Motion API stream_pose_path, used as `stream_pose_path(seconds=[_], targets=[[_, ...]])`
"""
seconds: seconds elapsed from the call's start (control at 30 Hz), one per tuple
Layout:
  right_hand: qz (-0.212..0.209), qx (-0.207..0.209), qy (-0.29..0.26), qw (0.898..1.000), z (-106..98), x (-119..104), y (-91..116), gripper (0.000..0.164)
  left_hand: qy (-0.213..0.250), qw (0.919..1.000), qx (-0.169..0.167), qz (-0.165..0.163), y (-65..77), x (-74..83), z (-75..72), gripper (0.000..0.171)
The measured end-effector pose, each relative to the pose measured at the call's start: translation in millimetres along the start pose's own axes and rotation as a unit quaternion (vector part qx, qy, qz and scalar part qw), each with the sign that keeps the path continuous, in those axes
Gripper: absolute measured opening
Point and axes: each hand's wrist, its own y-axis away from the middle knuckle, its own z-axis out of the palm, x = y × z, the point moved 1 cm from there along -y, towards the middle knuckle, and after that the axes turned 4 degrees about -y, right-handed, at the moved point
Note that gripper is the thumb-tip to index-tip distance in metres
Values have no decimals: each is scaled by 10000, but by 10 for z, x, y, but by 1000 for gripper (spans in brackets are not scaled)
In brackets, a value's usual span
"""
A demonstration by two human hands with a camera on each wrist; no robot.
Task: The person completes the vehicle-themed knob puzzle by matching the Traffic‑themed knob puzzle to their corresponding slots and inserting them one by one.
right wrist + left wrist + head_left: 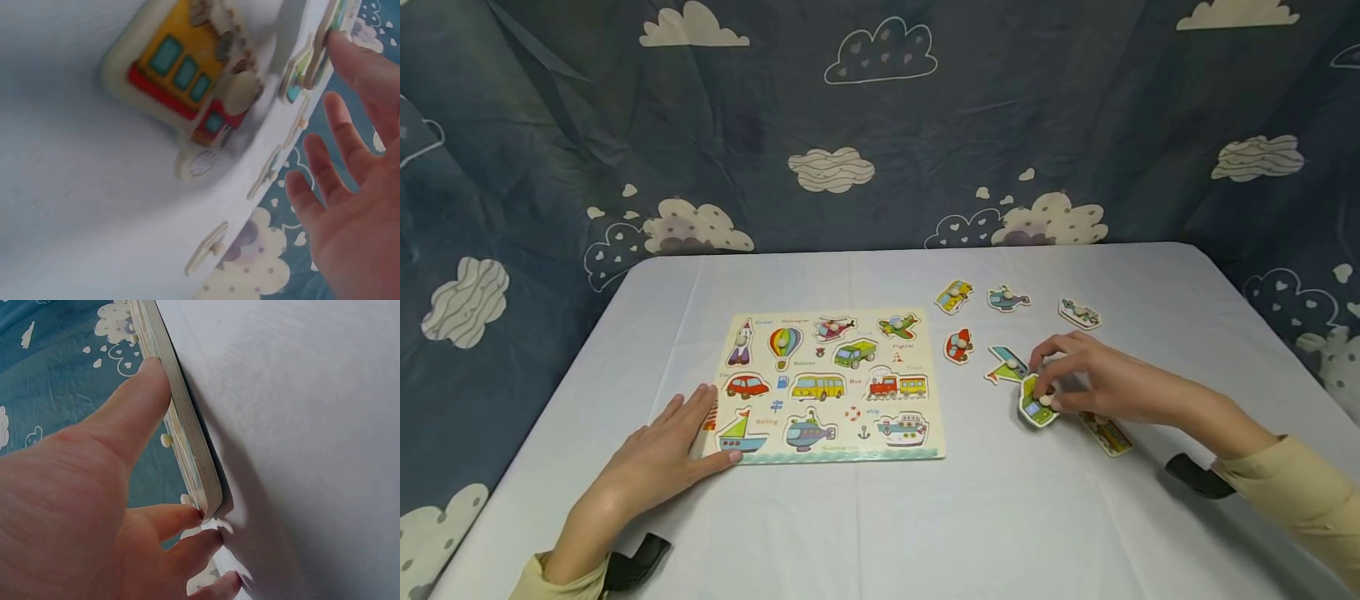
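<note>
My left hand (658,458) rests at the left edge of a wooden puzzle board (842,458), fingers extended. In the left wrist view, its thumb (153,381) lies along the board's front edge and the other fingers reach round the corner. To the right of the board, my right hand (1093,379) pinches a green truck piece (1032,410), which is tilted up. Just behind it lies a sailboat piece (1006,364). Partly under the right hand is a train piece (1107,435), large in the right wrist view with its knob up.
Beyond the right hand lie a yellow bus piece (953,297), a submarine piece (1008,299), a ship piece (1079,313) and a red car piece (958,346). A white cloth covers the table (887,525). A dark cloud-patterned curtain (760,125) hangs behind.
</note>
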Motion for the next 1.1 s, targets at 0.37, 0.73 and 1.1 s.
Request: stream_pose_path(seconds=[0.37, 0.73, 1.1], targets=[[-229, 265, -79, 9994, 36, -158, -281, 31, 3, 10000, -46, -35, 4, -8, 7, 109], [-402, 384, 121, 9984, 146, -273, -709, 21, 24, 10000, -8, -35, 5, 10, -5, 109], [-683, 370, -97, 9969, 215, -428, -1138, 14, -17, 10000, 3, -54, 8, 15, 0, 109]])
